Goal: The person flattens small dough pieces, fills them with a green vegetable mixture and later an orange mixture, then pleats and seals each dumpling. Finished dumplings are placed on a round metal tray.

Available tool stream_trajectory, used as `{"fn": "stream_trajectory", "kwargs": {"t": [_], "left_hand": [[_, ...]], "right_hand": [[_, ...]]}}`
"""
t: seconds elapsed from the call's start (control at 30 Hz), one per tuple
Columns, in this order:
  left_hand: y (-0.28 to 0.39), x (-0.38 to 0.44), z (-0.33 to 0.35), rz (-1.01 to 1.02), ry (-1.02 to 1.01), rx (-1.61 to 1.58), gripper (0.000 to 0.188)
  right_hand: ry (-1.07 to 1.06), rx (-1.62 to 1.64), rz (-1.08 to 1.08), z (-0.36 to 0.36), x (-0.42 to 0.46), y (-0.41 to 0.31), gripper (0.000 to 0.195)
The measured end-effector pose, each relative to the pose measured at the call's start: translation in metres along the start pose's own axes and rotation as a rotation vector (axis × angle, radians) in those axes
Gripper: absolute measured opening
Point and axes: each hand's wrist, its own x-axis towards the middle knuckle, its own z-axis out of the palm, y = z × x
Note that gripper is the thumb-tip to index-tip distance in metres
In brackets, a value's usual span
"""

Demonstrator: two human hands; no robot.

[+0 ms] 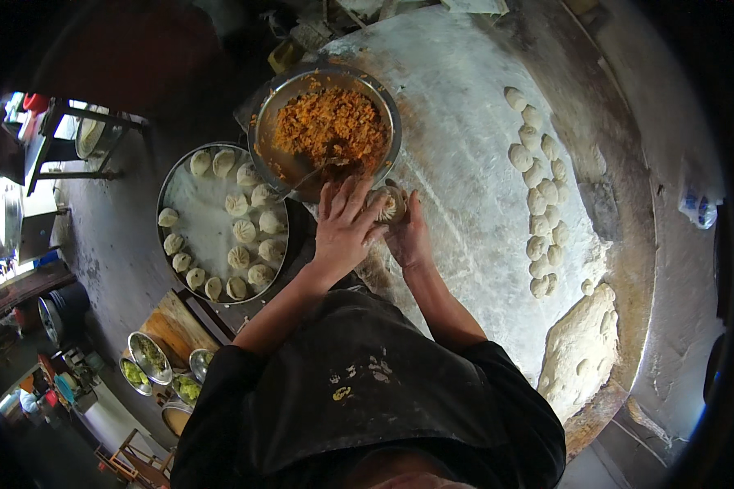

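A pleated dough bun (pixel 392 206) with a gathered top sits between my hands, just beyond the near rim of the filling bowl. Cupping it from the right and below is my right hand (pixel 411 239). My left hand (pixel 344 225) reaches its thumb and forefinger to the bun's left side, while the other fingers extend towards the bowl. Orange chopped filling (pixel 333 125) fills much of the metal bowl (pixel 394 104), and a utensil handle (pixel 309 177) slants out of it, partly hidden. Left of the bowl, a round tray (pixel 196 195) carries many pleated buns (pixel 244 231).
Dough pieces (pixel 547 191) line the right of the floured table (pixel 459 153). A large dough mass (pixel 581 348) lies at the near right edge. Metal bowls with green food (pixel 150 354) stand on a wooden board (pixel 171 324) at lower left. A dark stand (pixel 76 140) is farther left.
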Motion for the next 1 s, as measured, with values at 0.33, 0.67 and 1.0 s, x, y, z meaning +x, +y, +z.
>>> {"fn": "stream_trajectory", "kwargs": {"t": [0.33,0.67,1.0], "left_hand": [[-0.006,-0.078,-0.046,-0.195,0.032,-0.130,0.060],[-0.056,-0.180,-0.057,-0.864,0.253,-1.427,0.064],[-0.255,-0.333,0.004,-1.236,0.435,-0.235,0.062]], "right_hand": [[-0.016,-0.063,0.198,0.025,-0.032,0.045,0.056],[-0.445,-0.558,0.510,0.077,-0.049,0.108,0.079],[-0.211,-0.610,0.396,0.030,-0.035,0.072,0.059]]}}
